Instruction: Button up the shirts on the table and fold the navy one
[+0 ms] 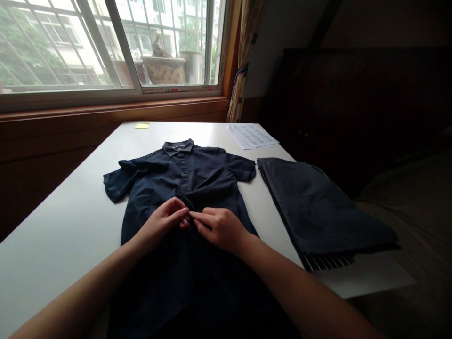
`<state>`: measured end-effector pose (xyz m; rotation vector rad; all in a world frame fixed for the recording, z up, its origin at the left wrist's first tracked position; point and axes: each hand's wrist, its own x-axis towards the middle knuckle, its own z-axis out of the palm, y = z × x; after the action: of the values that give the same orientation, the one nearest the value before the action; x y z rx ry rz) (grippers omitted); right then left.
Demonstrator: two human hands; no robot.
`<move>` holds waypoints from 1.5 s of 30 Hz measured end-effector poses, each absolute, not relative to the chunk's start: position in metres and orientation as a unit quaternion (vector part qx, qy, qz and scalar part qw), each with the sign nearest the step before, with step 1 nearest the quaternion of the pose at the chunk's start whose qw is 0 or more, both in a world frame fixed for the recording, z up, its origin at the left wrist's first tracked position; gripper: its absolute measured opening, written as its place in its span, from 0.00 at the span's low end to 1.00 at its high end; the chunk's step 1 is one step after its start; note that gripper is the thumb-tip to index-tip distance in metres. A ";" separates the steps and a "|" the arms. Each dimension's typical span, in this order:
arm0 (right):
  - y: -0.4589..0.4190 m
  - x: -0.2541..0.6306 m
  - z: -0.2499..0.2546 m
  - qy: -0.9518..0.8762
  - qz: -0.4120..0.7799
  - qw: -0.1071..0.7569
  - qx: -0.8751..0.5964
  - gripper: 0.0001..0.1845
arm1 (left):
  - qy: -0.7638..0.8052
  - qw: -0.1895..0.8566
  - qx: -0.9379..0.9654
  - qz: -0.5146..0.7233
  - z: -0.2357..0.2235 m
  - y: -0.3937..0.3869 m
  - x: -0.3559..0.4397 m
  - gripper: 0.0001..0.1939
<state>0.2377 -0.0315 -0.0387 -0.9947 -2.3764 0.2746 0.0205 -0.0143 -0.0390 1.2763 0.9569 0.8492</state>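
Note:
A dark navy short-sleeved shirt [212, 172] lies front up on the white table, its collar pointing toward the window and its sleeves spread to both sides. Buttons run down the placket from the collar. At the middle of the shirt front, my left hand [170, 215] pinches the placket cloth, which is lifted a little into a fold. My right hand [221, 228] meets it there, fingertips closed together on the same edge of the shirt. Whether a button sits between the fingers is hidden. The shirt's lower part is in deep shadow.
Folded dark clothes [318, 207], one with white stripes beneath, lie along the right side of the white table [60, 235]. Printed sheets [251, 135] rest at the far right corner, a yellow sticky note [142, 125] at the far left. Beyond is a barred window [165, 52] with a curtain [243, 61].

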 end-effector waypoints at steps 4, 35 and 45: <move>-0.033 0.237 -0.037 -0.888 0.082 0.255 -0.374 0.19 | 0.434 0.603 0.568 0.354 -0.037 -0.015 0.021 0.13; -0.030 0.235 -0.031 -0.761 0.372 0.376 -0.376 0.17 | 0.450 0.505 0.637 0.370 -0.028 -0.019 0.023 0.09; -0.027 0.232 -0.033 -0.718 0.391 0.397 -0.417 0.10 | 0.434 0.499 0.649 0.375 -0.025 -0.021 0.022 0.11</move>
<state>0.2324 -0.0272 -0.0326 -1.0555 -1.8184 0.9910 0.0221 -0.0212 -0.0254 1.5705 1.0510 0.9083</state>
